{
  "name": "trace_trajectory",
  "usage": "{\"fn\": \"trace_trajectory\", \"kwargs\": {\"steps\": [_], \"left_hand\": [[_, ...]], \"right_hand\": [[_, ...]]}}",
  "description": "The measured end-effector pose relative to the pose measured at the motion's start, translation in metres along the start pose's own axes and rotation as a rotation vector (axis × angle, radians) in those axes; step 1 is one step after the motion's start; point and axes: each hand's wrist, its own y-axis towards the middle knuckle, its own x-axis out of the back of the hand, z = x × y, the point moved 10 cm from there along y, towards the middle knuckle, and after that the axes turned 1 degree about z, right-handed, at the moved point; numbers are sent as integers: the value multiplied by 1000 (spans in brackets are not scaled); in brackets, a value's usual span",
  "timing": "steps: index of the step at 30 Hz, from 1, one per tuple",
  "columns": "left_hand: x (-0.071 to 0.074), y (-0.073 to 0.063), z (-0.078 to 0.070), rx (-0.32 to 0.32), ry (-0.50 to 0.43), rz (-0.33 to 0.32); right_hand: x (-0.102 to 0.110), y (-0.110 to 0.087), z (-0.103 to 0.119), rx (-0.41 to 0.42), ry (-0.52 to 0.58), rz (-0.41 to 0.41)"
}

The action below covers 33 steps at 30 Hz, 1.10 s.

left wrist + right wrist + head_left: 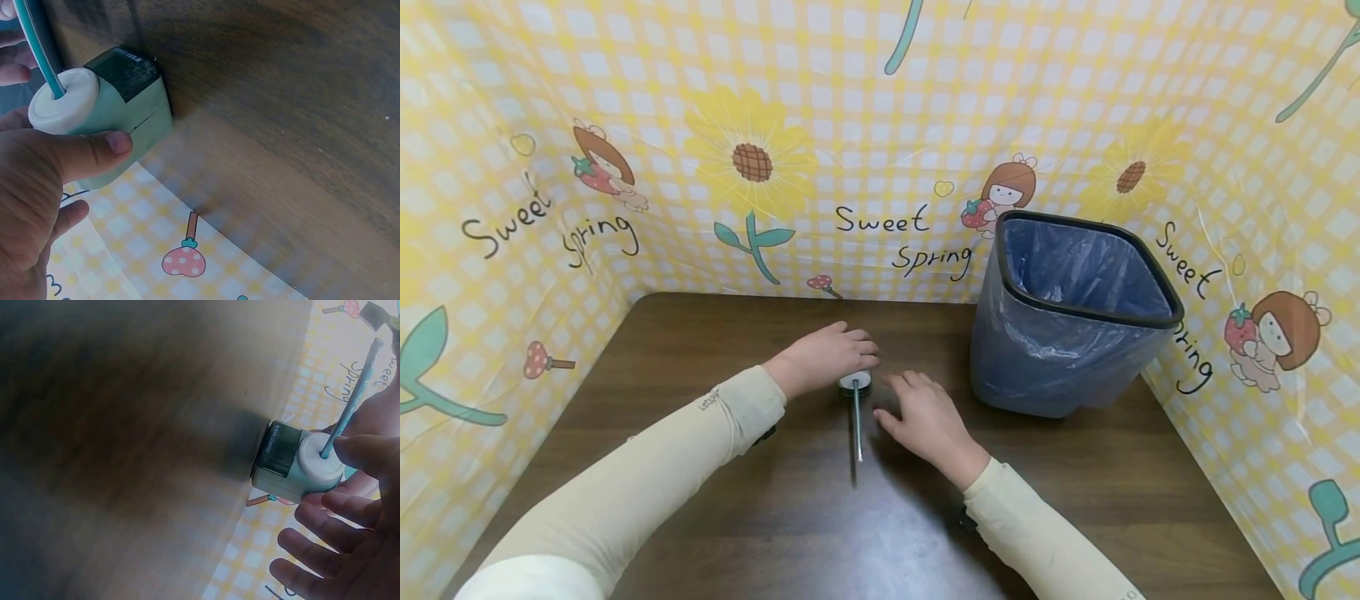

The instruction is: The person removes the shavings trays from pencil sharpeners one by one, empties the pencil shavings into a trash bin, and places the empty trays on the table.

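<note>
A pale green pencil sharpener (147, 115) with a white round top and a dark see-through window sits on the table. My left hand (827, 360) holds it from the far side, the thumb along its side in the left wrist view. Out of the white top sticks a teal pencil (857, 425), its free end towards me in the head view. To the right of the pencil is my right hand (928, 421), with nothing in its grasp. In the right wrist view its spread fingers (312, 550) are beside the sharpener, and the thumb overlaps the pencil's lower part.
A blue bin (1022, 367) with a black rim and a clear liner stands on the right of the dark wooden table (760, 517). A yellow checked cloth (880, 150) with printed flowers and figures covers the walls at the back and both sides.
</note>
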Motion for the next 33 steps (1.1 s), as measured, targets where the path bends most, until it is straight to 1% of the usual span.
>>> {"fn": "trace_trajectory", "kwargs": {"steps": [11,18,25,33], "left_hand": [[9,-6,1,9,-25,-37],[14,-9,4,15,-51,-23],[16,-15,10,44,-104,9],[23,-23,14,60,-180,0]], "right_hand": [[0,0,1,27,-31,-16],[-1,0,-1,15,-32,-9],[0,-1,-1,19,-37,-14],[3,-3,-1,22,-29,-24]]}}
